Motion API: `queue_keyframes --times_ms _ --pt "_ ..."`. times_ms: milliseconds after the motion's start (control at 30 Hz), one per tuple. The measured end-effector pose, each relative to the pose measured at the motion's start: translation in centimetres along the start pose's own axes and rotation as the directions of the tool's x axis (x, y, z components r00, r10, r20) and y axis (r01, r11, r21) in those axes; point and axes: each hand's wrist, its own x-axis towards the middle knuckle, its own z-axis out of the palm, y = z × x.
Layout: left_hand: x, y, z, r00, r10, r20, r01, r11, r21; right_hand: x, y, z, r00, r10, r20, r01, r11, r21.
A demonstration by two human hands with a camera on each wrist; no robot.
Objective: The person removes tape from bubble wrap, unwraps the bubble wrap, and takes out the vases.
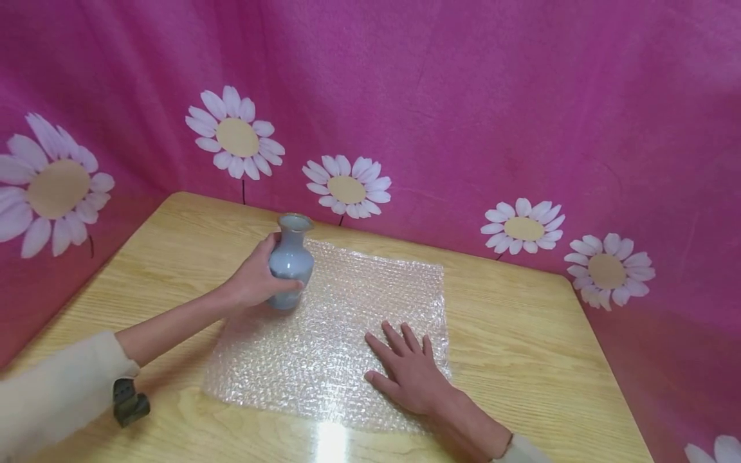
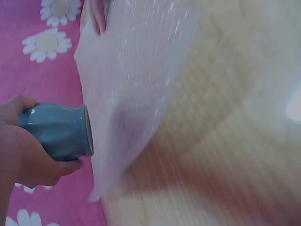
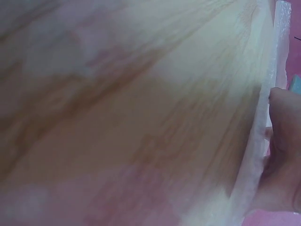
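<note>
A glossy blue-grey vase [image 1: 291,260] with a flared neck is upright over the left part of a sheet of bubble wrap [image 1: 324,360]. My left hand [image 1: 258,275] grips the vase around its body, thumb on the near side. In the left wrist view the vase [image 2: 55,131] shows its base beyond my fingers. My right hand [image 1: 413,376] lies palm down on the right part of the bubble wrap, fingers spread. The right wrist view shows my right hand [image 3: 286,146] at the sheet, seen from low over the table.
The bubble wrap lies on a light wooden table [image 1: 515,360], with wood showing on all sides of it. A magenta cloth [image 1: 434,116] printed with white daisies hangs behind and beside the table. A dark wrist camera [image 1: 130,402] sits at my left cuff.
</note>
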Motion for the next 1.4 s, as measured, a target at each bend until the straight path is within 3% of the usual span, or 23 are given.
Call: queue_keyframes --times_ms 267,633,967,1200,1400 --pt "1.5 -0.7 -2.1 0.995 0.008 -0.103 -0.006 1.000 0.022 -0.1 0.0 0.2 1.000 -0.009 -0.022 0.009 1.000 -0.009" --pt "2.6 -1.4 -4.1 0.983 0.024 -0.182 -0.023 1.000 0.011 0.1 0.1 0.2 1.000 -0.003 -0.012 0.003 1.000 -0.016" --pt "3.6 -3.0 -5.6 0.952 0.018 -0.304 0.008 0.996 0.087 0.1 0.2 0.2 1.000 0.001 -0.014 -0.001 1.000 -0.021" --pt "4.0 -4.1 -6.9 0.938 -0.021 -0.346 0.068 0.990 0.124 0.0 0.2 0.3 1.000 -0.001 -0.018 0.001 1.000 -0.027" --pt "4.6 -4.7 -7.9 0.924 -0.015 -0.382 0.069 0.989 0.128 0.0 0.2 0.2 1.000 -0.003 -0.023 0.002 1.000 -0.016"
